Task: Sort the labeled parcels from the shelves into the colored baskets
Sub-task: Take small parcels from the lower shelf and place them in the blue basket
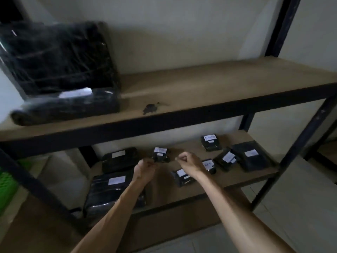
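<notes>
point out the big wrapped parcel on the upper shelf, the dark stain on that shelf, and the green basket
big wrapped parcel [60, 57], head view, middle of its black wrapped face
dark stain [150, 109], head view, centre of the blot on the upper board
green basket [6, 187], head view, its side wall at the left edge

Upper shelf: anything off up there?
Yes: a dark stain marks the upper shelf board near its front edge, right of the two wrapped black parcels. Looks like a spill or burn; cannot tell which.

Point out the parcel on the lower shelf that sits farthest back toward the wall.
It is the small black parcel with a handwritten white label, alone at the back right of the lower shelf. Every other parcel there lies nearer the front edge.
</notes>
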`<state>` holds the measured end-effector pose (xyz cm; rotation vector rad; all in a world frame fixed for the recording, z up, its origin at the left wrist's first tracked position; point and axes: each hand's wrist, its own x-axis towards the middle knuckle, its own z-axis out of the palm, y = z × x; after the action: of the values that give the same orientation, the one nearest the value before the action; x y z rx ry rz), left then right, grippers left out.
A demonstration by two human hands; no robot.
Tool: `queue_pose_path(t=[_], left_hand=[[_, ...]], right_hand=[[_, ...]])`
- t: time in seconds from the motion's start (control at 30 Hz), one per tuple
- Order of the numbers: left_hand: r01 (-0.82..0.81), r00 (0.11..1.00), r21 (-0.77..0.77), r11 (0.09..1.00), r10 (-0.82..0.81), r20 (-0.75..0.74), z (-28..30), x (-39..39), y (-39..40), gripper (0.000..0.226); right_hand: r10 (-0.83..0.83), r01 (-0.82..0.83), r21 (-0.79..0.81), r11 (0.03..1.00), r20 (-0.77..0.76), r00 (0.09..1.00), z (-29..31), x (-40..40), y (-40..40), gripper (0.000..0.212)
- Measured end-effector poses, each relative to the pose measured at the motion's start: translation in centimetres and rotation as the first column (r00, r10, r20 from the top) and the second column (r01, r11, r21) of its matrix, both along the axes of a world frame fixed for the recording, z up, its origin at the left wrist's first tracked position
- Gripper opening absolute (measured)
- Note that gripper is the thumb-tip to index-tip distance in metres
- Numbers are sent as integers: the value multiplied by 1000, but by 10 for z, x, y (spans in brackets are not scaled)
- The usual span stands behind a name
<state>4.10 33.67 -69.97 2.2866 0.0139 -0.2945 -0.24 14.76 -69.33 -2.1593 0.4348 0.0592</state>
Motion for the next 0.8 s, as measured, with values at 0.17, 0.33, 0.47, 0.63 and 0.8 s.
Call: queue_pose_path(t=[0.17, 0.33, 0.47, 0.63, 0.8], left_hand=[[9, 987, 147, 989, -32, 160, -64, 73, -30, 31], [30, 979, 236, 971, -76, 189, -114, 113, -42, 39], [12, 979, 180, 984, -48, 197, -114, 117, -37, 32], [-118, 982, -213, 970, 146, 122, -107, 115, -26, 17], [-134, 980, -535, 834, 191, 53, -95, 83, -24, 19]], right_hand=[[84, -66, -160, 985, 111, 990, -69, 83, -8, 41], [193, -176, -430, 886, -3, 981, -117, 134, -1, 50], [211, -184, -490, 852, -2, 978, -126, 142, -5, 43], [154, -125, -143, 982, 212, 965, -119, 128, -17, 23], [34, -184, 369, 911, 377, 926, -109, 118, -24, 23]])
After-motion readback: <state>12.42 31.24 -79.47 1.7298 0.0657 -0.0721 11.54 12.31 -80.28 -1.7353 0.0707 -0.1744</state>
